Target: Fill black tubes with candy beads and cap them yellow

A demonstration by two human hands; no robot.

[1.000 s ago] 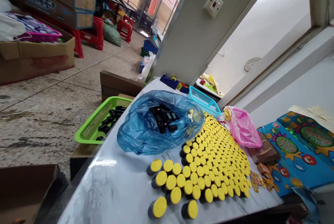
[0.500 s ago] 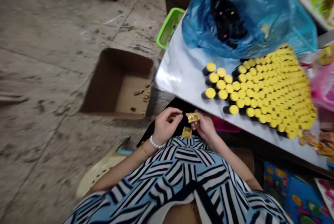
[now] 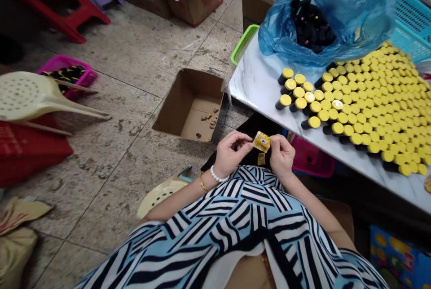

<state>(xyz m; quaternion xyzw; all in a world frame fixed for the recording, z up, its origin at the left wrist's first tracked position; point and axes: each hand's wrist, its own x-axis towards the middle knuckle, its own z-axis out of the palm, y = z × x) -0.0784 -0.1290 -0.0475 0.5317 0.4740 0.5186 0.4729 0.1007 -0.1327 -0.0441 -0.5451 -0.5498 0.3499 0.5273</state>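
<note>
Low in front of my lap, both hands pinch a small yellow printed label [image 3: 261, 141] with dark and white markings. My left hand [image 3: 232, 152], with a pearl bracelet and a gold bangle at the wrist, has thumb and forefinger at its left edge. At the opposite edge, my right hand [image 3: 282, 154] is closed with its thumb on top. A second yellow printed piece [image 3: 261, 159] lies just below, against the dark cloth over my lap. On the table to the right stand many black tubes with yellow caps [image 3: 363, 113], packed upright in rows.
A cardboard box [image 3: 168, 116] with several small yellow-brown bits sits on the floor ahead. On the white table [image 3: 249, 82] rests a blue plastic bag [image 3: 279, 37] of black pieces. A pink basket [image 3: 311, 158] is under the table edge. A cream stool [image 3: 27, 93] stands left.
My left hand, apart from the label before, now pinches its left edge. The label has turned more face-up between both hands. The view has shifted left, showing more floor.
</note>
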